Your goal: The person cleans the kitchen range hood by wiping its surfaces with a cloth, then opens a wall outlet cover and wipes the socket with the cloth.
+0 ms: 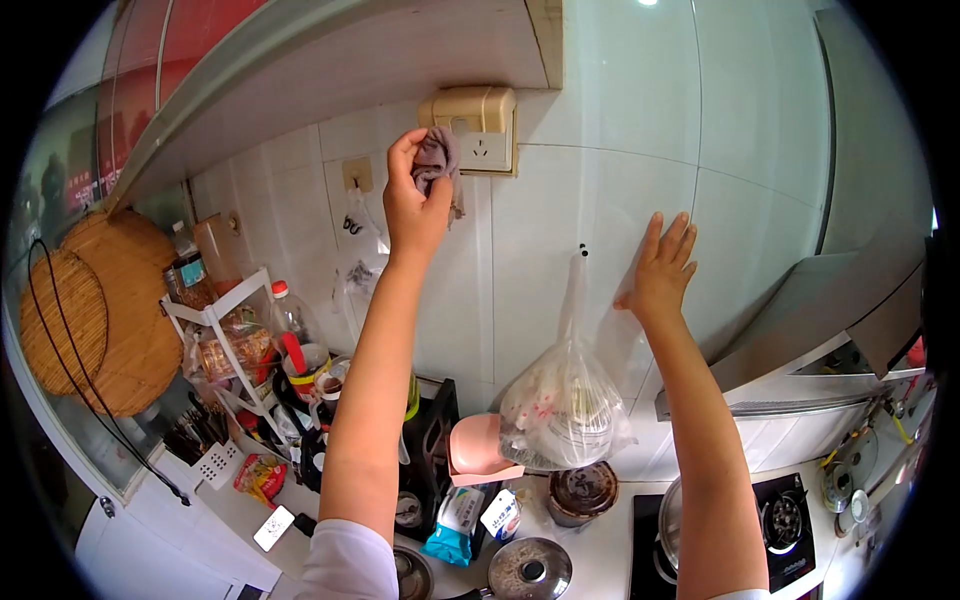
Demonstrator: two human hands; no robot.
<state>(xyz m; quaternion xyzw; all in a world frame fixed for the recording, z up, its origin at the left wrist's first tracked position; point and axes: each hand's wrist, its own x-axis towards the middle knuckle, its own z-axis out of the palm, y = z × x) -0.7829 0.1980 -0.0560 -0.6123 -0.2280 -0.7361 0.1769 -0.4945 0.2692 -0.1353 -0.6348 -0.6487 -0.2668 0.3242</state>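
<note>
My left hand (415, 205) is raised and closed around a bunched greyish-purple cloth (436, 158). The cloth overlaps the left side of a wall socket (482, 150) with a beige cover box (470, 103) on top. To the right, my right hand (662, 268) lies against the white tiled wall (590, 195), fingers stretched out and spread. Between my forearms a full clear plastic bag (566, 405) hangs from a small black hook (583, 250). Left of my left wrist, another thin plastic bag (362, 240) hangs from a beige wall hook (357, 174).
A cabinet (390, 60) juts out overhead. The range hood (800, 340) is at right above the gas stove (785, 525). Below are a lidded pan (530, 568), a dark-lidded jar (583, 490), a pink container (478, 450) and a white rack (232, 340). Woven round trays (125, 310) lean at left.
</note>
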